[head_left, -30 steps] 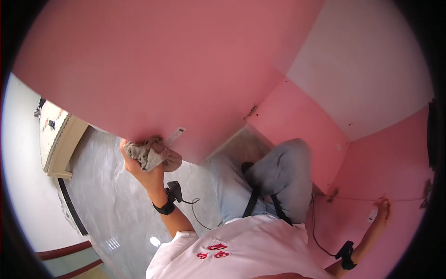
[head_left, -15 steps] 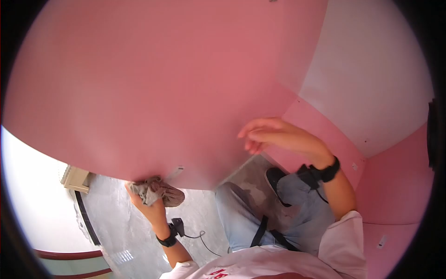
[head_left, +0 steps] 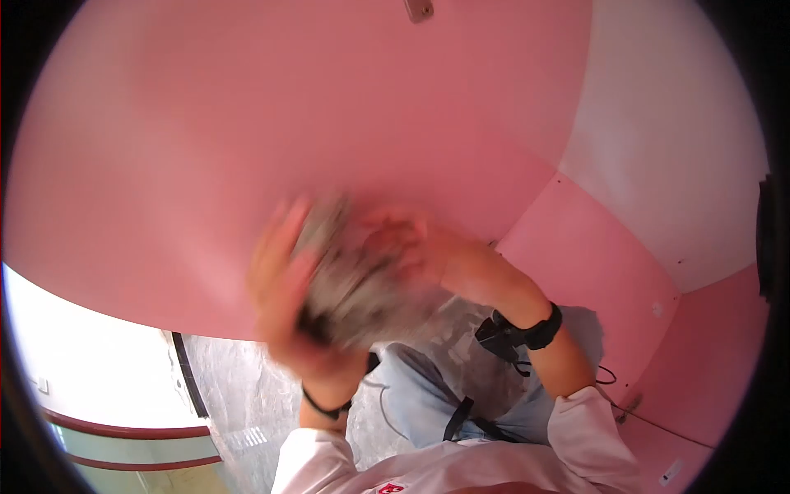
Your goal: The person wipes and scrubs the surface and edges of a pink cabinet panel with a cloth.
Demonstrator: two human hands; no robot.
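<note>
A crumpled grey-brown cloth [head_left: 350, 284], smeared by motion, is held up in front of a large pink panel [head_left: 313, 107]. My left hand [head_left: 280, 284] grips it from the left, its fingers pointing up along the cloth. Close by on the right, my right hand [head_left: 428, 251] has its fingers turned toward the cloth. Blur hides whether those fingers touch or grip it.
More pink panels [head_left: 597, 255] and a white panel [head_left: 666, 140] form a corner at right. Below lie the grey floor [head_left: 247, 387] and my bent legs [head_left: 428, 391]. Black devices with cables are strapped to both wrists. A small metal fitting [head_left: 420, 10] sits on the panel above.
My left hand has brought the cloth up and right from the panel's lower edge to mid-view. My right hand has shifted slightly left, close to the cloth. The view has shifted a little.
</note>
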